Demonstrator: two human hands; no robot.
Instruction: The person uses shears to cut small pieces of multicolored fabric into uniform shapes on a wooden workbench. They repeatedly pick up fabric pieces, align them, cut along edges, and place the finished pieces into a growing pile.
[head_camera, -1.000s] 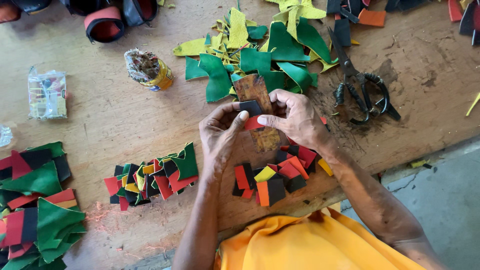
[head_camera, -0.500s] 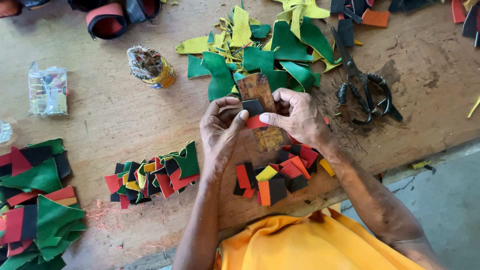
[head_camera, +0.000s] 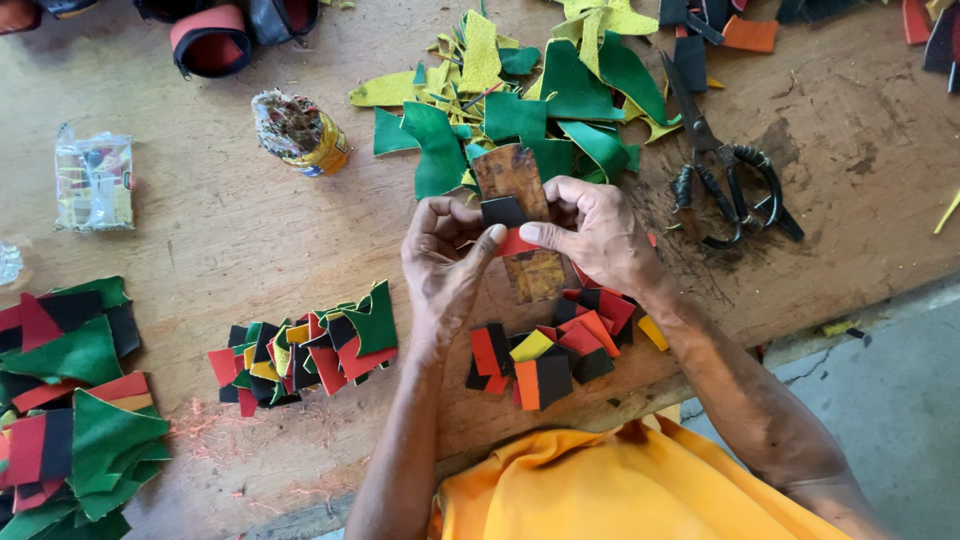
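Green, red and black leather pieces (head_camera: 70, 400) lie heaped at the far left edge of the worn wooden tabletop (head_camera: 220, 240). Above them sits a small clear plastic packet (head_camera: 93, 180), and further along a tipped tin (head_camera: 300, 132) with a crusted mouth. At the top edge lies a red and black band (head_camera: 210, 38). Nearer me, a smaller pile of cut scraps (head_camera: 300, 345) in red, black, green and yellow rests just left of my left forearm.

My left hand (head_camera: 445, 265) is raised above the tabletop, fingers curled, thumb and fingertips pinching a small black piece (head_camera: 503, 211) with a red piece (head_camera: 517, 243) just beneath it. My right hand (head_camera: 595, 232) meets it from the other side, thumb and forefinger pinching the same two pieces, so both hands close together on them. Behind the pieces a brown stained board (head_camera: 520, 225) lies flat on the tabletop, partly covered by my fingers.

Beyond my hands spreads a loose heap of green and yellow offcuts (head_camera: 530, 110). Below my right wrist is another cluster of red, black, orange and yellow scraps (head_camera: 560, 345). To the right, large black-handled scissors (head_camera: 725, 170) lie flat with their blades together, well apart from my hands. My orange shirt (head_camera: 600, 490) fills the bottom.
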